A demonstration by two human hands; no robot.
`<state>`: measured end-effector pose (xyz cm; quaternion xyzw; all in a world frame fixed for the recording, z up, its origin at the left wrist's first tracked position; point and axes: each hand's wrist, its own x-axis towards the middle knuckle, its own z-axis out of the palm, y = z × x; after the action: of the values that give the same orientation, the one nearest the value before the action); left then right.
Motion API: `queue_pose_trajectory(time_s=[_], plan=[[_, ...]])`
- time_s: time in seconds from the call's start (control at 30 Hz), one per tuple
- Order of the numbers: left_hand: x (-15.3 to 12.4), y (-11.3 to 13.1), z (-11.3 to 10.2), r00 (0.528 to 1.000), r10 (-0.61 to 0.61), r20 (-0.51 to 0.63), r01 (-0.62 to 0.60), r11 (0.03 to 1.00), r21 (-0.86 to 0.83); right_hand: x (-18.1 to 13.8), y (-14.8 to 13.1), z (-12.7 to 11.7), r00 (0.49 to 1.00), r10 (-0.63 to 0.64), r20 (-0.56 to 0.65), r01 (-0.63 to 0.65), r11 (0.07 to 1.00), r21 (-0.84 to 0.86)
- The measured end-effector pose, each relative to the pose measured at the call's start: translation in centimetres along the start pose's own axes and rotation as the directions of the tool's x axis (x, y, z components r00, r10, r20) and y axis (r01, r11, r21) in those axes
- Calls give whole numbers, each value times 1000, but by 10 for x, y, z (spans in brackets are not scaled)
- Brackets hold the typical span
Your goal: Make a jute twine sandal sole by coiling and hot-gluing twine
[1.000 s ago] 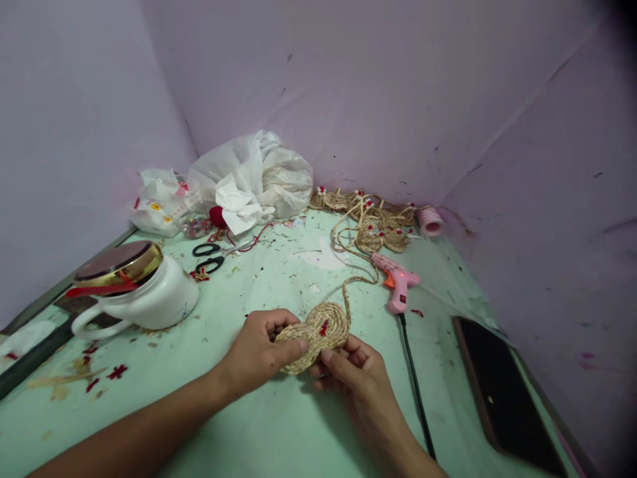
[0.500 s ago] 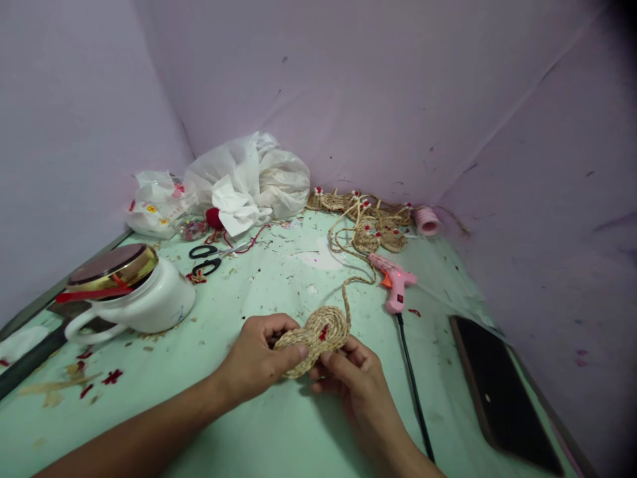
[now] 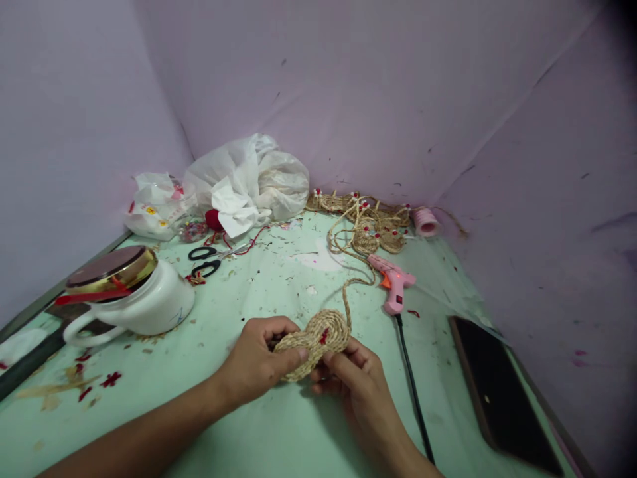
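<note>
Between my hands is a coiled straw-rope piece (image 3: 326, 325) shaped like a figure eight, with a small red patch on its larger coil. My left hand (image 3: 263, 355) pinches the smaller coil, thumb on top. With thumb and fingers, my right hand (image 3: 353, 372) grips the lower right edge. A braided straw cord (image 3: 347, 299) runs from the piece's right side back toward the glue gun. The pink glue gun (image 3: 395, 285) lies to the right, its orange trigger showing and a black cable (image 3: 412, 385) trailing forward.
Several finished straw coils (image 3: 365, 236) with red and white beads lie by the wall, beside a pink spool (image 3: 426, 222). Scissors (image 3: 206, 262), a white plastic bag (image 3: 259, 176) and a white mug (image 3: 164, 299) are at left. A dark phone (image 3: 502, 392) lies at right.
</note>
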<state>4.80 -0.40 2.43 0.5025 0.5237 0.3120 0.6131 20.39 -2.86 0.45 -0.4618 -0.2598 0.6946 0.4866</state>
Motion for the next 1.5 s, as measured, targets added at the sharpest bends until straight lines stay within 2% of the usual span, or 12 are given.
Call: queue_pose_trajectory(time_s=[0.77, 1.17, 1.33, 1.5], plan=[[1, -2, -1, 999, -3, 37, 4, 999, -44, -2, -2, 2, 1000, 2, -20, -3, 1000, -21], [2, -1, 0, 997, -55, 53, 59, 995, -84, -2, -1, 2, 998, 2, -56, -6, 997, -75], [1, -2, 1, 997, -39, 61, 43, 997, -65, -2, -2, 4, 998, -35, -61, 29, 993, -111], [0, -3, 3, 998, -29, 56, 32, 998, -48, -1, -3, 4, 999, -8, -48, 1, 988, -153]])
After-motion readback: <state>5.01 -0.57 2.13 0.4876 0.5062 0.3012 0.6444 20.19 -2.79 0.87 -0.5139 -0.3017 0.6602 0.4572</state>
